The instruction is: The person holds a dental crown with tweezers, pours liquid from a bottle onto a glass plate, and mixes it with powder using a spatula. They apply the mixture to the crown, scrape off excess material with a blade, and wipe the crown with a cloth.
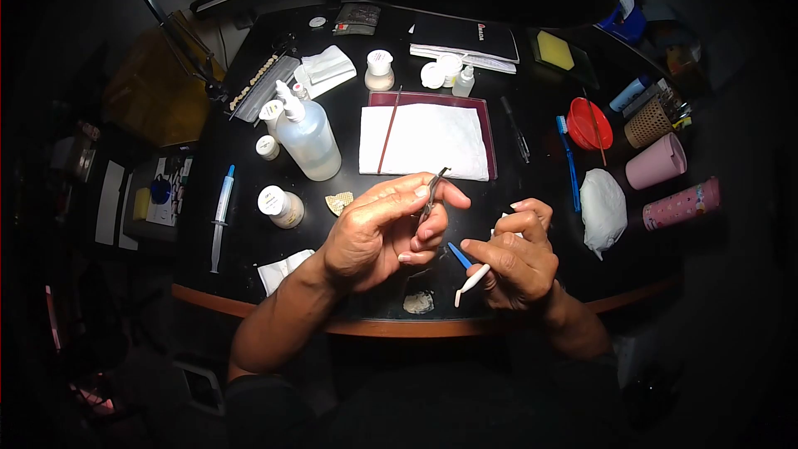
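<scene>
A metal tool (431, 198) pinched in my left hand (372, 231), a white stick (475, 279) in my curled right hand (522, 264), near the front edge of the worktop (432, 328).

White letters (480, 32) seemingly reading "MADA" on black folder (449, 36), jar labels (272, 199) too small to read

dark tool (431, 194), white tool (473, 280), both tilted

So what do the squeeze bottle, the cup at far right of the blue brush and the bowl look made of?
Squeeze bottle: likely soft plastic, satin; liquid level shows through.
Pink cup: probably matte plastic, evenly coloured, smooth-walled; coated metal possible.
Red bowl: perhaps rubber or plastic, slightly glossy; bright, smooth rim.
</scene>
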`<state>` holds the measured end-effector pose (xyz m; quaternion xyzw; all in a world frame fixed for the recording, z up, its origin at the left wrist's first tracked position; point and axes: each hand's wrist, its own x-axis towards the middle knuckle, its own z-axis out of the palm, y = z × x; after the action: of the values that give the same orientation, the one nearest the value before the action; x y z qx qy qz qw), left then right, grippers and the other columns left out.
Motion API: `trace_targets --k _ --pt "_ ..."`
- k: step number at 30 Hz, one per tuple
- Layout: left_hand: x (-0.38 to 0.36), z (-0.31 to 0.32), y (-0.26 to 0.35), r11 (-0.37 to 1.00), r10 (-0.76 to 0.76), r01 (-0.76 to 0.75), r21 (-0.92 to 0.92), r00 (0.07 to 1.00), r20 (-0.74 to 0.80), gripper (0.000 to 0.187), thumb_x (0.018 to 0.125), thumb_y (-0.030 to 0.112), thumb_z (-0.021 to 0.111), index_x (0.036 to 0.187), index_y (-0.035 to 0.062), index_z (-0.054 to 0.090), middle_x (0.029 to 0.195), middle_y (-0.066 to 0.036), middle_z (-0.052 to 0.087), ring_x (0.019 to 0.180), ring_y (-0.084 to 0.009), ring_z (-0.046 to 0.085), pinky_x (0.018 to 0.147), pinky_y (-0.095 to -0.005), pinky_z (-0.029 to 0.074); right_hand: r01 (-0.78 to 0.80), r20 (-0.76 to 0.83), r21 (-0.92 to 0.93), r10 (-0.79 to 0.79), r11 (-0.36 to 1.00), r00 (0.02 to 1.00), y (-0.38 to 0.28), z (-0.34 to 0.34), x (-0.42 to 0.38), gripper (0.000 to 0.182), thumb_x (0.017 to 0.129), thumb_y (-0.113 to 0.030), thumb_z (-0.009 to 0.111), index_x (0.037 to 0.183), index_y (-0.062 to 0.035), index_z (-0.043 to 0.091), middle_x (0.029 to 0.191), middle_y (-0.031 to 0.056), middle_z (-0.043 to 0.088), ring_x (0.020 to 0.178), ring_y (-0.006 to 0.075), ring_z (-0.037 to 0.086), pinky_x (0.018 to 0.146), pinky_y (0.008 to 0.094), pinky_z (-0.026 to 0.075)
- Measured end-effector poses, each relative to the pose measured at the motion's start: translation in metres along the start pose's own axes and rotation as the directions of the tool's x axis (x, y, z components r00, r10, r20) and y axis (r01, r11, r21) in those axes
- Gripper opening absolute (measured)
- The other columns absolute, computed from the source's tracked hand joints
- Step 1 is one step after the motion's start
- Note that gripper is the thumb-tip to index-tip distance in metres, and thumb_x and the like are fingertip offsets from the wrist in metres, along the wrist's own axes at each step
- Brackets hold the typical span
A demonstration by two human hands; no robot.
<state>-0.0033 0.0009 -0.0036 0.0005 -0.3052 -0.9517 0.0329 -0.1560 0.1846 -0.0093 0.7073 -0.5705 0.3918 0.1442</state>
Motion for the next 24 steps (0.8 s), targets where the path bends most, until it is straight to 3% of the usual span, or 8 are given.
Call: trace_targets --k 6,9,11,12,15,16,18,24 --pt "0.0 0.001 0.002 0.999 0.023 -0.022 0.043 1.0 -0.011 0.042 0.112 0.026 0.04 0.129 -0.0108 0.052 0.082 -0.004 0.049 0.069 -0.009 0.042 0.057 -0.0222 0.037 -0.003 -0.031 0.004 0.004 1.0 1.0 0.001 -0.001 0.002 0.026 0.095 -0.029 0.072 0.105 -0.0062 0.078 0.071 -0.0022 0.057 0.08 0.0191 0.056 0.09 0.045 0.039" --pt "0.001 -0.003 0.009 0.989 0.092 -0.088 0.118 0.995 -0.033 0.043 0.111 0.027 0.04 0.13 -0.0098 0.052 0.082 -0.001 0.048 0.067 -0.0069 0.04 0.056 -0.0209 0.037 -0.058 -0.142 0.021 0.061 0.998 0.988 0.002 -0.002 0.002 0.03 0.097 -0.035 0.072 0.103 -0.0068 0.079 0.084 0.0035 0.056 0.083 0.0197 0.049 0.075 0.0358 0.042" --pt "-0.001 -0.007 0.019 0.972 0.155 -0.14 0.191 0.986 -0.064 0.044 0.111 0.027 0.037 0.132 -0.0082 0.052 0.082 0.0 0.047 0.066 -0.0054 0.039 0.055 -0.02 0.036 -0.163 -0.176 0.133 0.185 0.978 0.967 -0.006 0.001 -0.002 0.033 0.098 -0.04 0.071 0.103 -0.0079 0.08 0.085 0.0031 0.053 0.083 0.0175 0.044 0.068 0.0311 0.039" --pt "-0.002 -0.011 0.023 0.961 0.194 -0.177 0.212 0.979 -0.063 0.045 0.111 0.027 0.037 0.133 -0.0081 0.052 0.083 0.0 0.047 0.066 -0.0051 0.038 0.056 -0.0196 0.035 -0.135 -0.162 0.204 0.17 0.969 0.972 -0.001 0.005 -0.005 0.035 0.099 -0.04 0.07 0.103 -0.0071 0.08 0.081 0.0002 0.052 0.079 0.0159 0.043 0.066 0.0289 0.036" --pt "-0.003 -0.017 0.031 0.925 0.283 -0.244 0.292 0.954 -0.102 0.047 0.111 0.028 0.036 0.136 -0.0084 0.051 0.084 0.0 0.045 0.067 -0.0045 0.037 0.057 -0.0186 0.034 -0.076 -0.072 0.351 0.107 0.933 0.992 -0.001 0.016 -0.003 0.028 0.098 -0.032 0.074 0.096 -0.0036 0.077 0.072 -0.0002 0.058 0.069 0.0171 0.045 0.064 0.0313 0.038" --pt "-0.002 -0.023 0.033 0.912 0.299 -0.27 0.309 0.953 -0.049 0.048 0.111 0.029 0.037 0.137 -0.0089 0.051 0.084 0.001 0.044 0.068 -0.0044 0.037 0.058 -0.0184 0.034 -0.064 -0.043 0.371 0.086 0.926 0.995 -0.001 0.019 -0.004 0.025 0.096 -0.029 0.075 0.095 -0.0037 0.076 0.073 0.0009 0.06 0.069 0.0177 0.047 0.064 0.0317 0.039" --pt "-0.001 -0.03 0.032 0.903 0.317 -0.264 0.34 0.942 -0.111 0.048 0.112 0.03 0.037 0.136 -0.0083 0.053 0.084 0.001 0.043 0.068 -0.0043 0.036 0.057 -0.0183 0.033 -0.033 0.004 0.398 0.034 0.917 0.999 0.0 0.023 -0.004 0.021 0.094 -0.024 0.079 0.092 -0.0039 0.074 0.075 0.0032 0.065 0.069 0.019 0.051 0.065 0.0326 0.041" --pt "-0.001 -0.034 0.029 0.879 0.348 -0.264 0.396 0.925 -0.155 0.046 0.111 0.029 0.038 0.132 -0.0075 0.057 0.085 0.001 0.045 0.069 -0.004 0.037 0.056 -0.0183 0.032 -0.069 0.022 0.323 0.065 0.944 0.998 -0.004 0.021 0.003 0.012 0.083 -0.003 0.081 0.09 -0.0036 0.071 0.078 0.0067 0.067 0.072 0.022 0.056 0.068 0.0343 0.045"
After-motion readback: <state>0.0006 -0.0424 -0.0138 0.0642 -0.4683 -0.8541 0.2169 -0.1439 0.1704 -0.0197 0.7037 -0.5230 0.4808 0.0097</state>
